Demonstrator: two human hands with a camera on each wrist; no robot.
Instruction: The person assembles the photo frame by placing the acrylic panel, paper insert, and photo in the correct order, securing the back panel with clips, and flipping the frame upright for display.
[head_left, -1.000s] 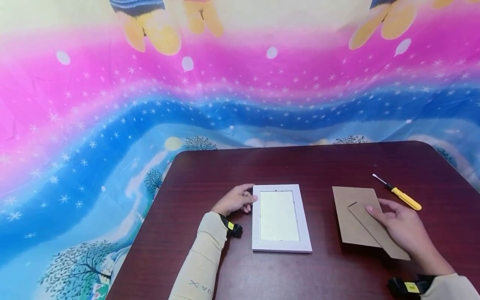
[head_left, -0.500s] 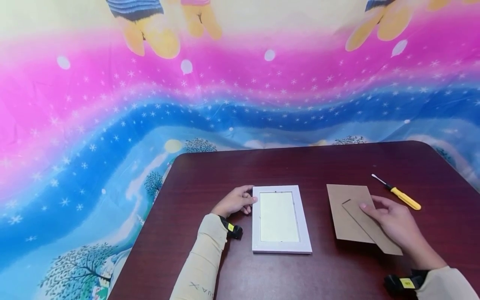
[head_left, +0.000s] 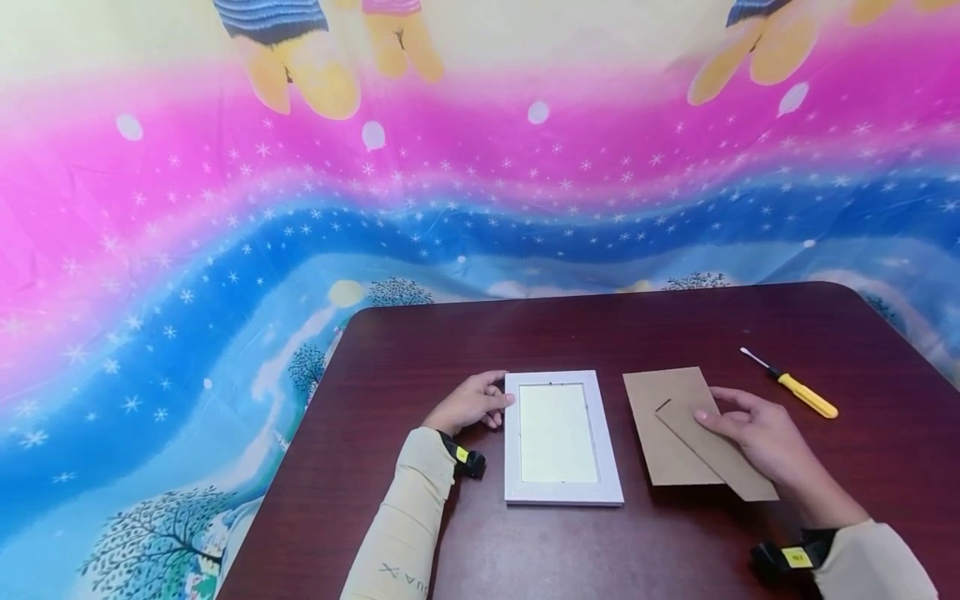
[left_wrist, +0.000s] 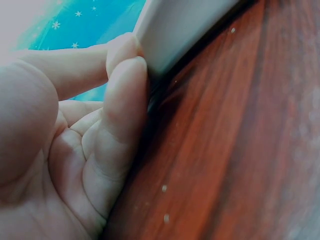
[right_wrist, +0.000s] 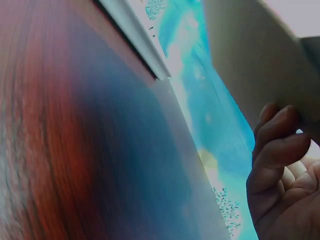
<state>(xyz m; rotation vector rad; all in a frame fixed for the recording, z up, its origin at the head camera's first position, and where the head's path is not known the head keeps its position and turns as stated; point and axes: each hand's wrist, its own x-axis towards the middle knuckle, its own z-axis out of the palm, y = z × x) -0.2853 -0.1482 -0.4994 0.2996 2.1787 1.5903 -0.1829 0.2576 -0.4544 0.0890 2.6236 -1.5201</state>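
Note:
A white picture frame (head_left: 562, 493) lies on the dark red wooden table, a pale panel filling its opening. At the frame's upper left side, my left hand (head_left: 468, 402) pinches the edge, thumb on top; in the left wrist view the fingertips (left_wrist: 127, 75) meet the frame's side (left_wrist: 172, 30). To the right, my right hand (head_left: 757, 433) holds a brown backing board (head_left: 660, 396) with a slanted stand leg (head_left: 712, 446) on its face. The thumb presses on the leg, and the other fingers curl under the board, as the right wrist view shows, with the board raised over the table.
A screwdriver (head_left: 806, 394) with a yellow handle lies on the table (head_left: 540, 333) beyond the right hand. Behind the table's far edge hangs a colourful printed cloth (head_left: 465, 183).
My right hand has moved left with the backing board, bringing it closer to the picture frame. The left hand and the frame have stayed in place.

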